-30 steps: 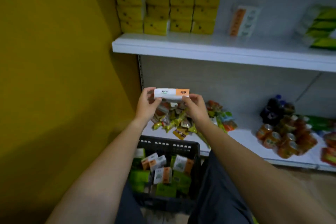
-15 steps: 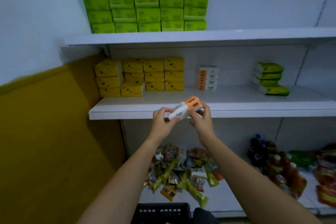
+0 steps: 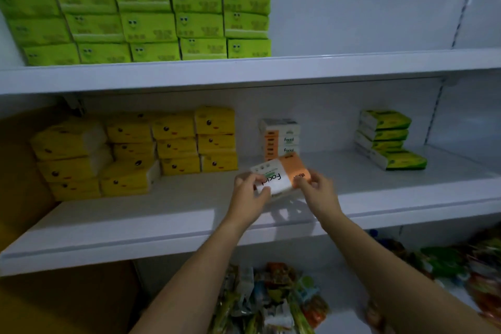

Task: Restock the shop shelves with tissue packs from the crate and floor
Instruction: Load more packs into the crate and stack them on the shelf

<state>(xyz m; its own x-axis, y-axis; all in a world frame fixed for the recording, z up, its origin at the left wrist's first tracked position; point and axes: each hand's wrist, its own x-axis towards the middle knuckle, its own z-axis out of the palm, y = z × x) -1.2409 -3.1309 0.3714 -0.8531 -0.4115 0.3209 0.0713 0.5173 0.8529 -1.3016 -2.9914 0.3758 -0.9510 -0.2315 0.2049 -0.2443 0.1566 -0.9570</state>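
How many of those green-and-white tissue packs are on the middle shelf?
4 green-and-white packs, all in one stack on the right of the middle shelf; the bottom pack juts out rightward. Others behind could be hidden.

a person's two bare arms and hands

the left hand [image 3: 250, 192] and the right hand [image 3: 318, 192] are uncovered, and the left forearm [image 3: 195, 274] and right forearm [image 3: 393, 274] run bare from the wrists down to the bottom edge of the view. the light is dim and the hands a little blurred, so nails and fine marks on the skin cannot be made out.
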